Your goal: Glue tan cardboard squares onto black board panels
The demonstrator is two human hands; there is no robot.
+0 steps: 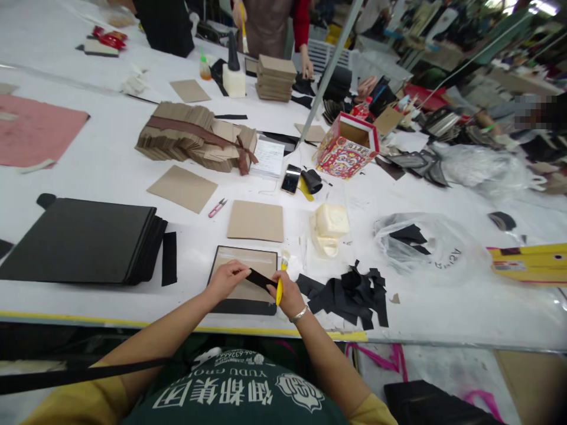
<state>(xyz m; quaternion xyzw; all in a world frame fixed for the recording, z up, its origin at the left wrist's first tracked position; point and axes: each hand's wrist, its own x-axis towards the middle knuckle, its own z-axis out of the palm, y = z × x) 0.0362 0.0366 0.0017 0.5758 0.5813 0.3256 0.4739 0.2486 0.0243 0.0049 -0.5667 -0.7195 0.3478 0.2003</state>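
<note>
A short black strip (260, 279) is stretched between my two hands. My left hand (228, 278) pinches its left end. In my right hand (289, 296) are the strip's other end and a brush (279, 291) with a yellow handle, its pale bristles pointing away from me. Under the hands lies a cardboard panel (248, 290) on a black-edged sheet (248, 307), partly covered by my hands. Just beyond it rests a loose tan board (256, 221). Right of my right hand is a heap of black strips (349, 295), and behind that a cream plastic container (330, 227).
A stack of black panels (80, 239) stands at left, beside a single black strip (169, 258). Pink thread snips (217, 208), a phone (291, 179), tied cardboard pieces (190, 139) and a red box (346, 146) lie farther back. A co-worker (272, 29) stands across the table.
</note>
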